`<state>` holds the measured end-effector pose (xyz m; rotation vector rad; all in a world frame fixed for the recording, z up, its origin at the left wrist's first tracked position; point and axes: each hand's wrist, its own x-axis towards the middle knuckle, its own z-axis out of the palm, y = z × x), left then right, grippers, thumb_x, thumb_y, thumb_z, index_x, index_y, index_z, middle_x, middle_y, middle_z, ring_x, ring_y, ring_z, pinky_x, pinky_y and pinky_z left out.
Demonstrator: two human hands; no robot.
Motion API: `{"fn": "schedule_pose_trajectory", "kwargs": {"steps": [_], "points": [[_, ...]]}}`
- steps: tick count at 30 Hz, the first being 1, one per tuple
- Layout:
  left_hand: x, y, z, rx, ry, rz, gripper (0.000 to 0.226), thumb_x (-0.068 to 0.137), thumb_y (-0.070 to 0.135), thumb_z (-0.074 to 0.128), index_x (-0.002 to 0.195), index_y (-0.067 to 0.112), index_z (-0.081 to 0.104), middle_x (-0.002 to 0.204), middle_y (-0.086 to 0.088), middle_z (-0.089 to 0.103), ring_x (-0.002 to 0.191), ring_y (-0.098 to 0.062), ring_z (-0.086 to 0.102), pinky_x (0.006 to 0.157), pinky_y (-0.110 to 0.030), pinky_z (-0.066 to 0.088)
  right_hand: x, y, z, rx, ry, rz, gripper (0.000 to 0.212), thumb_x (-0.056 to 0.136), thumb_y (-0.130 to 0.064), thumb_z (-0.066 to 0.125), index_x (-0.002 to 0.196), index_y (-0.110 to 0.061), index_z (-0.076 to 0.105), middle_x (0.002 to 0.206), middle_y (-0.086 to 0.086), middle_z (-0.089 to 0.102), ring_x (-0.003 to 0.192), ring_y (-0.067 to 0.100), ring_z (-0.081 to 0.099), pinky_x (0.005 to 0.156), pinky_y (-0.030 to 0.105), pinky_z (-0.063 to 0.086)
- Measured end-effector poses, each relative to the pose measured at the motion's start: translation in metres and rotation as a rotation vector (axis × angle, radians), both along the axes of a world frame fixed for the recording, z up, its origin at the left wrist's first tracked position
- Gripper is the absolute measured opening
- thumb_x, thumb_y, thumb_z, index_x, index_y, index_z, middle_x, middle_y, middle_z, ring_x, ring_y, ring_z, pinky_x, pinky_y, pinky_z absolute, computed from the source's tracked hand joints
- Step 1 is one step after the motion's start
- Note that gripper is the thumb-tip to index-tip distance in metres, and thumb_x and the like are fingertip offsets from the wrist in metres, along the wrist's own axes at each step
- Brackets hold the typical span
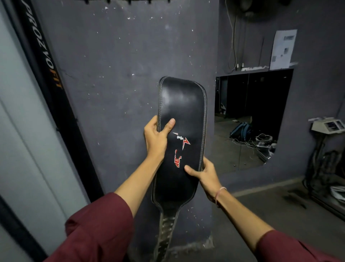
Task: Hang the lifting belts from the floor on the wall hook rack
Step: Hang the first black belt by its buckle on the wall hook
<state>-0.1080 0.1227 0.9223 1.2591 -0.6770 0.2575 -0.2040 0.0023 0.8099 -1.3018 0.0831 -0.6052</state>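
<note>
While both hands hold it up before the wall, the scene reads as follows.

Lifting belt: a black leather lifting belt [182,119] with pale stitching round its edge stands nearly upright in the air, its broad padded part uppermost and tilted slightly right at the top.
Belt markings: red and white logo print sits on the lower half of the broad part, turned sideways.
Belt strap: the narrow strap [167,230] hangs down from the broad part, between the two forearms.
Left hand: the left hand [155,139] grips the belt's left edge about halfway up, thumb pressed flat on the front face, fingers wrapped behind.
Right hand: the right hand [202,173] clasps the belt's right edge lower down, thumb on the front near the red print, fingers curled round the back.
Sleeves: dark red sleeves [100,224] cover both arms to the forearm; a thin band circles the right wrist.
Wall: a grey, scuffed wall [112,74] stands directly behind the belt.
Hook rack: dark hooks [128,1] show at the very top edge, well above the belt.
Left side: a black slanted panel [46,61] with lettering runs beside the wall.
Right side: a mirror [250,119] reflects a cluttered floor; a paper sheet [282,49] hangs above it.
</note>
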Motion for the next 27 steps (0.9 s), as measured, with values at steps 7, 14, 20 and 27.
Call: {"fn": "schedule_pose_trajectory", "kwargs": {"steps": [7, 14, 20, 27], "points": [[0.007, 0.007, 0.003, -0.048, 0.026, -0.035, 0.015, 0.087, 0.016, 0.075, 0.097, 0.006, 0.069, 0.101, -0.013, 0.074, 0.099, -0.026, 0.069, 0.098, -0.057, 0.051, 0.012, -0.004, 0.096, -0.012, -0.139, -0.036, 0.039, 0.072, 0.010, 0.079, 0.108, 0.003, 0.066, 0.102, 0.015, 0.077, 0.091, 0.027, 0.075, 0.077, 0.037, 0.061], [0.020, 0.003, 0.009, -0.100, 0.061, -0.026, 0.024, 0.084, 0.019, 0.077, 0.091, -0.001, 0.066, 0.094, -0.011, 0.070, 0.092, -0.022, 0.064, 0.099, -0.059, 0.049, -0.006, 0.003, 0.016, -0.080, -0.039, 0.004, 0.068, 0.062, 0.020, 0.080, 0.122, -0.006, 0.061, 0.115, 0.007, 0.075, 0.104, 0.018, 0.071, 0.090, 0.032, 0.057], [0.025, 0.004, 0.015, -0.117, 0.072, -0.008, 0.010, 0.084, 0.015, 0.076, 0.085, 0.011, 0.067, 0.091, -0.009, 0.070, 0.088, -0.019, 0.063, 0.094, -0.049, 0.053, -0.010, 0.006, -0.026, -0.072, 0.095, 0.090, 0.064, 0.067, 0.015, 0.082, 0.122, -0.011, 0.063, 0.118, 0.006, 0.074, 0.116, 0.028, 0.067, 0.094, 0.033, 0.056], [0.031, 0.009, 0.026, -0.086, 0.072, -0.084, 0.017, 0.086, 0.015, 0.076, 0.098, 0.005, 0.069, 0.101, -0.015, 0.073, 0.097, -0.026, 0.068, 0.099, -0.058, 0.051, -0.001, 0.013, 0.025, -0.046, 0.083, 0.037, 0.040, 0.070, 0.009, 0.082, 0.106, -0.004, 0.071, 0.102, 0.007, 0.078, 0.094, 0.022, 0.074, 0.083, 0.033, 0.058]]}}
